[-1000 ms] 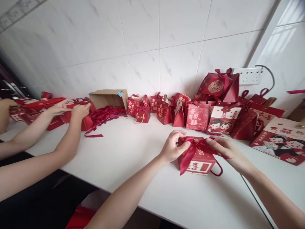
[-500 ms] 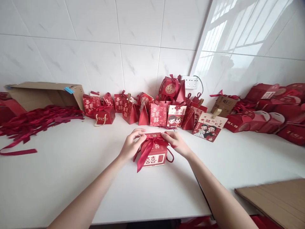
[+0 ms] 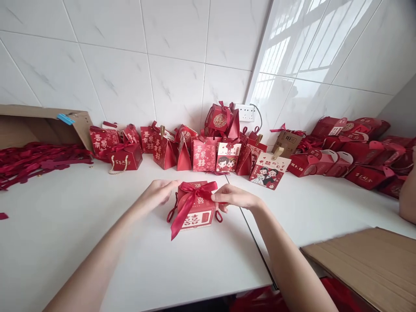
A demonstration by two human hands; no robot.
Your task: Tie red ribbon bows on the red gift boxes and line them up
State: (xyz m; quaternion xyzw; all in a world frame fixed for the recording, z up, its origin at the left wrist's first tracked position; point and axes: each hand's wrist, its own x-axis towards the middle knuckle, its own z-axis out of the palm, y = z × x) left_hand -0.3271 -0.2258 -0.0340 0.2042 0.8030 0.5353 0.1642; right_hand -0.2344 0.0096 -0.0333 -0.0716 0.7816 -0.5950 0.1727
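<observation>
A small red gift box [image 3: 199, 219] with white-and-gold print stands on the white table, a dark red cord loop on either side. Across its top lies a shiny red ribbon [image 3: 186, 214] tied in a bow, one long tail hanging down the front. My right hand [image 3: 234, 197], at the box's right side, pinches the ribbon's other tail between thumb and fingers. To the left, my left hand [image 3: 158, 193] has its index finger stretched toward the bow's left loop; its lower fingers are partly hidden, and no held thing shows in it.
Decorated red gift boxes [image 3: 204, 155] line the wall, with a power strip [image 3: 245, 112] behind. At left, a cardboard carton [image 3: 82, 130] stands by heaped red ribbons [image 3: 42, 162]. More red boxes [image 3: 367, 151] pile up at right, near another person's arm [image 3: 407, 199]. A cardboard sheet [image 3: 364, 255] lies front right.
My left hand has drawn away leftward from the bow, whose loops now spread wider. My right hand has moved down to the ribbon's right tail. The view has shifted right, bringing another person's arm in.
</observation>
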